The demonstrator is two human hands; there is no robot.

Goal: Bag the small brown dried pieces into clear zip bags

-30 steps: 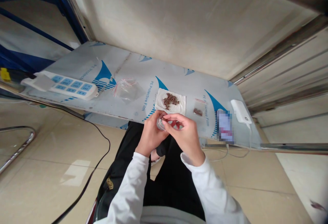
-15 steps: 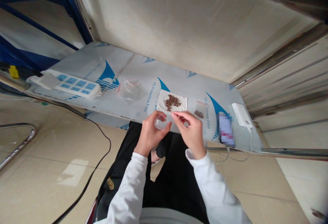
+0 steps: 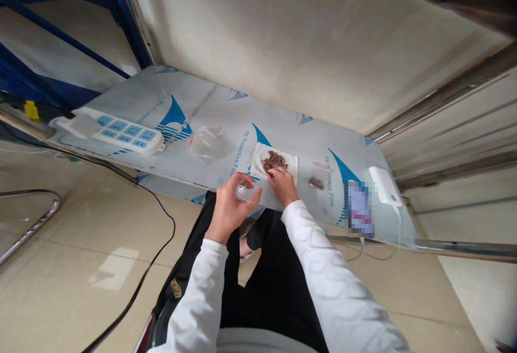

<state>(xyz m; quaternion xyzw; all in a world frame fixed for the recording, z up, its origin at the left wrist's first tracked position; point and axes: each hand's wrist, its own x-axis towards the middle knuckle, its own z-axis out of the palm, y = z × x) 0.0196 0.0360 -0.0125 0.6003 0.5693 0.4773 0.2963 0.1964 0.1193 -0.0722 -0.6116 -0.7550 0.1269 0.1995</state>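
The left hand (image 3: 230,205) is curled around a clear, round plastic container (image 3: 244,190), its fingers on the far side and its thumb on the near right side, just off the near edge of the grey metallic surface (image 3: 230,108) printed with blue film markings. The right hand (image 3: 283,184) reaches to the pile of small, shiny brown pieces (image 3: 273,159); its fingertips are at the pile's near edge, and whether they grip a piece I cannot tell. The pile lies just far of that hand, and to the right and far of the left hand, on a white, square, soft-looking sheet (image 3: 292,166). Right of the sheet is a small clear plastic bag with brown contents (image 3: 316,182); left of it lies a crumpled clear bag with red edging (image 3: 208,142). Farther left is a white power strip with blue sockets (image 3: 129,135).
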